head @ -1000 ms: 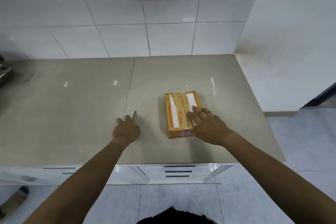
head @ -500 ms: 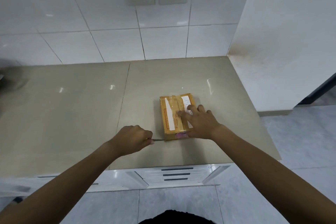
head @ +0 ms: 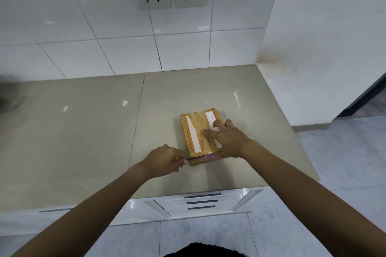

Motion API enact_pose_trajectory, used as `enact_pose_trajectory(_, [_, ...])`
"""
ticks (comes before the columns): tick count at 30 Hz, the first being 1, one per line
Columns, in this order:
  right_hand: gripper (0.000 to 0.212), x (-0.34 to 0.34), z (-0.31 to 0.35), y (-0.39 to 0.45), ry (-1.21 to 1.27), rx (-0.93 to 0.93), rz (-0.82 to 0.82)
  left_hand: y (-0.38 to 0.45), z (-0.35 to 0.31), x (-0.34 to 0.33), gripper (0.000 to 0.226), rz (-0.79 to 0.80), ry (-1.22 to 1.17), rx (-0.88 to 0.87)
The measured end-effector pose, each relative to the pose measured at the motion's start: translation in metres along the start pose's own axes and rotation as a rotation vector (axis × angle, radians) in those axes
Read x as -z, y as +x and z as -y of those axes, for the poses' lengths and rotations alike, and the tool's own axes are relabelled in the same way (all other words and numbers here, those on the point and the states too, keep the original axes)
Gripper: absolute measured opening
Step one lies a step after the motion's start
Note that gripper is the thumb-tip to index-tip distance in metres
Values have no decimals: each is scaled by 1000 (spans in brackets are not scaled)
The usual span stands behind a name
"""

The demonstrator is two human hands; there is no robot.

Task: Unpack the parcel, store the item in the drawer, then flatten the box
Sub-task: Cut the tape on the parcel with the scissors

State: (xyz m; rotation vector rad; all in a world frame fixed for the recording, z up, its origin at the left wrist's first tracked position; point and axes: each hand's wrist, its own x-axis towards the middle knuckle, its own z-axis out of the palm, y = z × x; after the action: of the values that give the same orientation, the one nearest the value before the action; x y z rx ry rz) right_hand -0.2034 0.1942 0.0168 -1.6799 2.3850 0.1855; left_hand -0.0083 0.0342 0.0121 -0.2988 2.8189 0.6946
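Our left hand [head: 165,157] is curled tight around a thin cutter [head: 189,159], a bit of yellow handle peeking out by the thumb, and the tip sits right at the near-left corner of the parcel [head: 201,134]. We think it's a small utility blade, though it's too slim here to be sure. Our right hand [head: 226,140] lies flat with fingers spread on the box top, pressing it down, gripping nothing.

The parcel, a taped brown carton with white labels, rests on the beige countertop [head: 83,131], toward its right end and near the front edge. The drawers [head: 202,201] wait just below.

The tape looks uncut along the top, so we're only starting. To do this well, we should keep the blade shallow, run it along the near seam, hold the box firmly, and keep those right fingers clear of the cutting line.
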Motion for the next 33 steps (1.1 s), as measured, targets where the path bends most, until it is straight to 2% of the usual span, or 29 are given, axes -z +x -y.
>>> enact_pose_trajectory(5, [89, 2, 1, 4, -8, 5, 8, -1, 6, 1, 28, -17, 55, 4])
enact_pose_trajectory(7, [89, 2, 0, 6, 10, 1, 18, 1, 5, -1, 27, -10, -44, 23])
enact_pose_trajectory(11, [90, 2, 0, 9, 35, -8, 37, 1, -2, -6, 27, 50, -416, 121])
enact_pose_trajectory(12, [90, 3, 1, 10, 35, -9, 41, 0, -3, -8, 27, 52, -394, 123])
enact_pose_trajectory(13, [90, 3, 1, 11, 37, -9, 45, -1, -3, -8, 27, 18, -247, 89])
enact_pose_trajectory(15, [90, 3, 1, 12, 42, -9, 50, 0, 0, -12, 25, -159, 255, -52])
enact_pose_trajectory(16, [90, 4, 0, 13, 41, -8, 52, -1, 0, -13, 25, -218, 398, -106])
enact_pose_trajectory(17, [90, 4, 0, 13, 39, -7, 54, -1, -2, -12, 26, -212, 449, -108])
enact_pose_trajectory(18, [90, 4, 0, 13, 38, -5, 54, -1, -3, -10, 27, -171, 378, -78])
enact_pose_trajectory(21, [91, 4, 1, 13, 32, -7, 50, 2, -5, -8, 25, 27, 5, -2])
enact_pose_trajectory(23, [91, 3, 1, 13, 29, -12, 53, 3, -6, -4, 26, 0, 132, -42])
enact_pose_trajectory(25, [91, 3, 1, 13, 29, -21, 55, 3, -7, -5, 25, -101, 436, -138])
enact_pose_trajectory(27, [91, 4, 1, 13, 29, -24, 53, 2, -9, -7, 25, -149, 600, -204])
enact_pose_trajectory(30, [91, 3, 2, 13, 18, -25, 57, -7, -16, -5, 22, -126, 680, -240])
enact_pose_trajectory(33, [93, 3, 3, 14, 23, -31, 64, -15, -22, -6, 28, -193, 705, -394])
